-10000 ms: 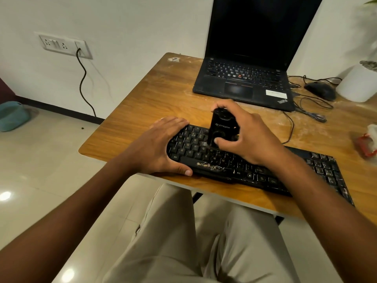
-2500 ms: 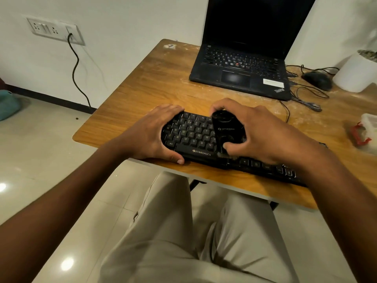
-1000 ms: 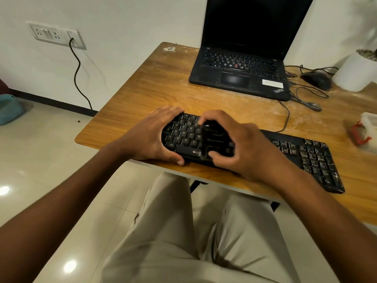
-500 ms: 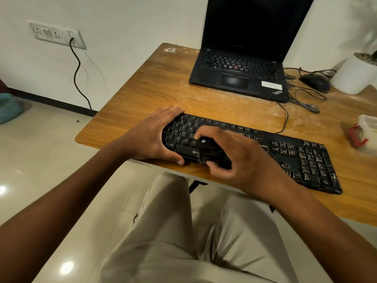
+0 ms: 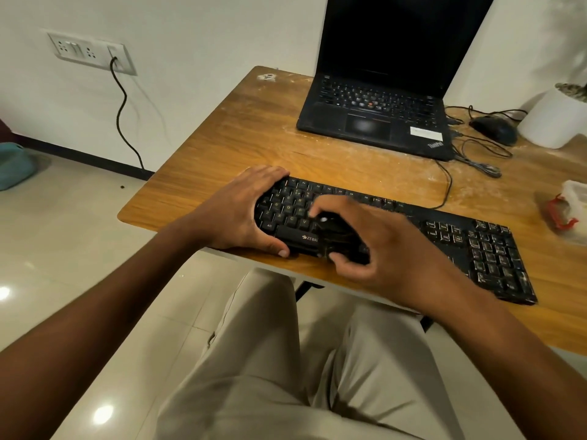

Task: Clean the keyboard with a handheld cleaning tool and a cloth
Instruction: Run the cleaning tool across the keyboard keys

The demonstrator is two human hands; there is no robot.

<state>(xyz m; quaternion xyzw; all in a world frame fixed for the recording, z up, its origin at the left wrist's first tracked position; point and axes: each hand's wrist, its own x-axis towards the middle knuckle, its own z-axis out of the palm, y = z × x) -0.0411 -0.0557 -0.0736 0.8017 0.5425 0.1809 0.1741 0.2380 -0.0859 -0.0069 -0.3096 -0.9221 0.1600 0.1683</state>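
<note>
Wooden table (image 5: 241, 144): keyboard (image 5: 470, 246), laptop (image 5: 374, 122), mouse (image 5: 494, 130)

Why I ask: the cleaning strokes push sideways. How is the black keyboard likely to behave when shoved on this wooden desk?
The keyboard looks long, flat and rigid, so it should slide rather than tip or bend. The left hand grips its end, probably to stop that. Its cable trails loosely and may drag slightly.

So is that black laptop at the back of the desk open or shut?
Open. The black laptop has its lid raised upright, with its keyboard and trackpad exposed. Its screen is dark; whether it is powered on, I cannot tell.
</note>
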